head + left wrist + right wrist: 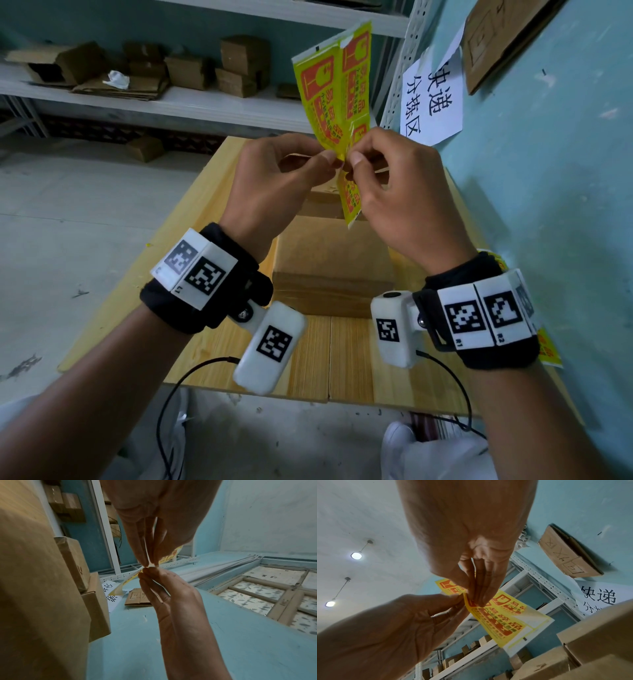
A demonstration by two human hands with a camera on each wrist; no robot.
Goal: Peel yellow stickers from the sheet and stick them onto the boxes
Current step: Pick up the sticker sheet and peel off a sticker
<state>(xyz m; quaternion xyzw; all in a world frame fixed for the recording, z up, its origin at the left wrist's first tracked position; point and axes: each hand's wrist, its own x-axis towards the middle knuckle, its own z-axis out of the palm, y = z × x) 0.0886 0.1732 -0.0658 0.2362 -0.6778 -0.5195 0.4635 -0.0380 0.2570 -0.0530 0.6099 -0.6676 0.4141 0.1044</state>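
The sticker sheet (330, 92) is held up above the far half of the bench (349, 356), between the left hand (274, 185) on its left and the right hand (400, 195) on its right, fingertips of both meeting at its lower edge. Under the hands a box (334, 267) sits on the bench, with further boxes (325, 198) behind it toward the far end. A shelf (191, 102) carrying small boxes (239, 65) runs across the far left, and a paper sign (433, 99) hangs on the wall (565, 164) along the bench's right side.
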